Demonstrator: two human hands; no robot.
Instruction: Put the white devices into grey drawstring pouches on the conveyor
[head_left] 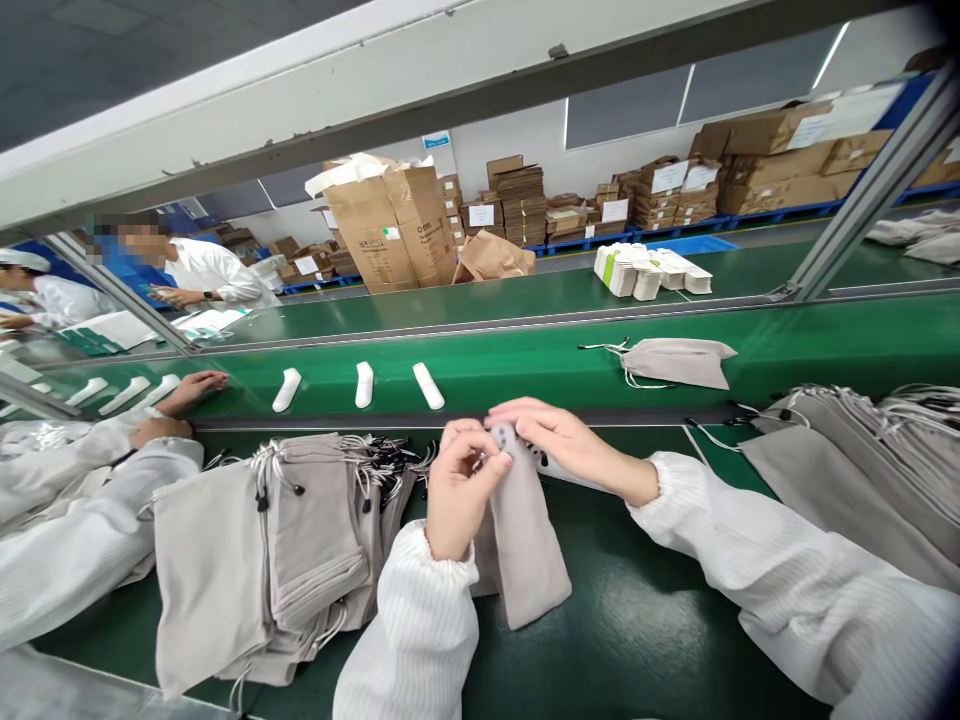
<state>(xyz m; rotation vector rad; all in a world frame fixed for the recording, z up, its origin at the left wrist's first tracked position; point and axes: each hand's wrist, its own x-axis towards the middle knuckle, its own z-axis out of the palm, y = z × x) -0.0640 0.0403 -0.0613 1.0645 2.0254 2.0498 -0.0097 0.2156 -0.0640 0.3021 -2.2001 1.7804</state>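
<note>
I'm pinching the top edge of a soft grey-beige fabric drawstring pouch point(525, 550), my left hand point(461, 490) and right hand point(574, 445) both closed on it, over the glossy green desk point(637, 620).

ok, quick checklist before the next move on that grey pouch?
1. Left hand pinching top of pouch: ok.
2. Right hand gripping pouch: cannot tell, its fingers sit at the top but contact is hidden.
3. Pouch mouth open: cannot tell, fingers hide it.
4. Co-worker's hand apart from both hands: ok, it rests on the belt to the left.
5. Stack apart from pouch: ok, it lies to the left.
6. Stack cords untangled: cannot tell, too bunched.
</note>
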